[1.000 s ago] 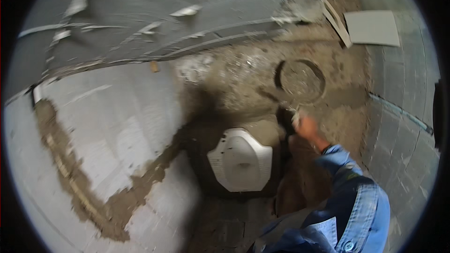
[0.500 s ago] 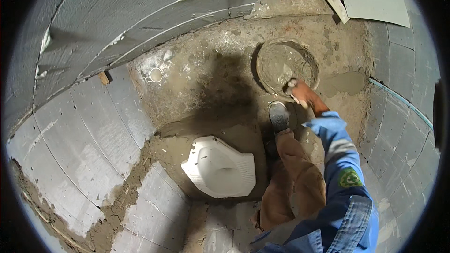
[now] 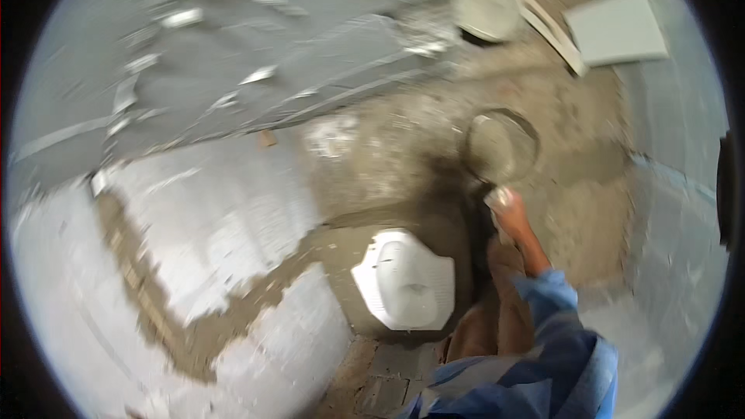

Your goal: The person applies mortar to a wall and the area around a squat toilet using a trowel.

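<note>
My right hand (image 3: pixel 506 211), at the end of a blue sleeve, is closed around a pale object I cannot make out through the blur, just below the rim of a round mortar basin (image 3: pixel 529 129). The basin sits on the rough, stained floor (image 3: pixel 372 155) and holds grey mortar. Left of my brown-trousered legs, a white squat toilet pan (image 3: pixel 411 279) is set in a raised bed of mortar. My left hand is out of view.
Grey boarded walls (image 3: pixel 256 54) surround me. A mortar-filled channel (image 3: pixel 147 287) runs along the left side. At the back right are a pale round container (image 3: pixel 487 1), a slat (image 3: pixel 552 31) and a white panel (image 3: pixel 617 27). A light blue pipe (image 3: pixel 656 171) runs along the right wall.
Half a second ago my right hand was at the basin's rim; it has drawn back toward me. The view shifted between frames and is now motion-blurred.
</note>
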### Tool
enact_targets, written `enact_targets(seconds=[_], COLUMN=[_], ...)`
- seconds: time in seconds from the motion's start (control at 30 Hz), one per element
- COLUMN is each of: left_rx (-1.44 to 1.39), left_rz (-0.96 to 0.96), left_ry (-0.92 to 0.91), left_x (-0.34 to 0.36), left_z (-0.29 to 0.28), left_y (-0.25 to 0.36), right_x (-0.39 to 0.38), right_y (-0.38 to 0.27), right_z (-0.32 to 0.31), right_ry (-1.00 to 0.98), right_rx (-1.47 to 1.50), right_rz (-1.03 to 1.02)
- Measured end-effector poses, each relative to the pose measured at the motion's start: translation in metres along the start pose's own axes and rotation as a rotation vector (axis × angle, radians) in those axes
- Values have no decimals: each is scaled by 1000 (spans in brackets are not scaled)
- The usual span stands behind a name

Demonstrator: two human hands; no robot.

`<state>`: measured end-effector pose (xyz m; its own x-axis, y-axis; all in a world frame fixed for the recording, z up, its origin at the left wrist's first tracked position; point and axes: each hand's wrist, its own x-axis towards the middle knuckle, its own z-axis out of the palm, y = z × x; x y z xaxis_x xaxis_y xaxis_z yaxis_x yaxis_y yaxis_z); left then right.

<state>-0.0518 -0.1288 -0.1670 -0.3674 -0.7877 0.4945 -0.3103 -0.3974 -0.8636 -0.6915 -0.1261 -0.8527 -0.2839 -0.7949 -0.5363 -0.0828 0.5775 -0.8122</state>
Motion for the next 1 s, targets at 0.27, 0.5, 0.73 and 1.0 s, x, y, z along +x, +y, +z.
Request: enact_targets(seconds=[0.27, 0.5, 0.73, 1.0], left_rx=[19, -43, -3, 74], left_rz=[-100, -153, -176, -126], left_ry=[-355, -310, -370, -367], left_x=[6, 20, 11, 12], left_z=[-16, -20, -9, -3], left_y=[-54, -62, -68, -64], right_x=[-164, -205, -305, -275], right_y=[-295, -445, -563, -451], right_z=[72, 299, 466, 460], right_ry=[-30, 146, -265, -417], right_rx=[977, 938, 135, 550], right_rz=[-85, -389, -627, -246])
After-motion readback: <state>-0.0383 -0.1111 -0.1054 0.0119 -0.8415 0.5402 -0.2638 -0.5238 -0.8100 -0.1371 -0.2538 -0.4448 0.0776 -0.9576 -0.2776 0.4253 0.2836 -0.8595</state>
